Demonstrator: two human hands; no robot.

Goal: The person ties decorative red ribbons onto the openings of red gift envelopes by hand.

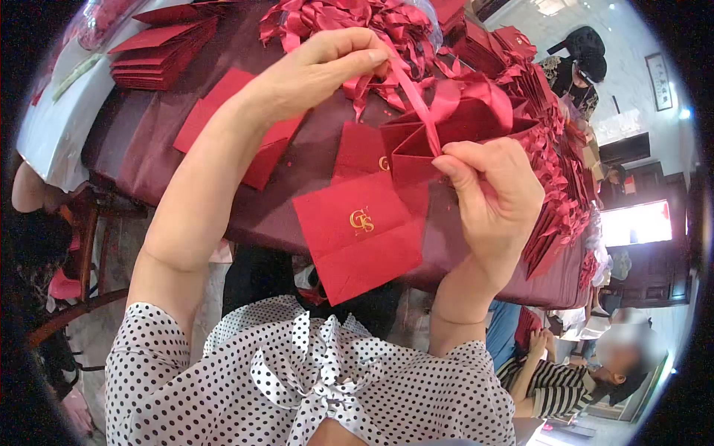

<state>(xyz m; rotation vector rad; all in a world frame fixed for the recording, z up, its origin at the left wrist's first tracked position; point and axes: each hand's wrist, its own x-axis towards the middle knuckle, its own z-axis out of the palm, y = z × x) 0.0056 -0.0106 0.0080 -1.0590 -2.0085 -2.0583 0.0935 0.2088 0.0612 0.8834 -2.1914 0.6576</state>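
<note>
A pink-red ribbon (413,95) runs taut between my two hands. My left hand (323,68) pinches its upper end beside a heap of ribbons (349,18). Lower down, my right hand (497,186) pinches the same ribbon at the rim of an open red paper bag (413,157). The bag stands partly opened, its far side against other bags. In front of it, a flat red bag with gold lettering (357,241) lies across the table edge. Another lettered red bag (357,149) is partly covered behind it.
Folded red bags (163,56) are stacked at the far left, and flat red pieces (223,111) lie under my left forearm. Many ribboned bags (550,171) line the right side of the dark red tablecloth (275,215). A person in a striped shirt (561,390) sits at the right.
</note>
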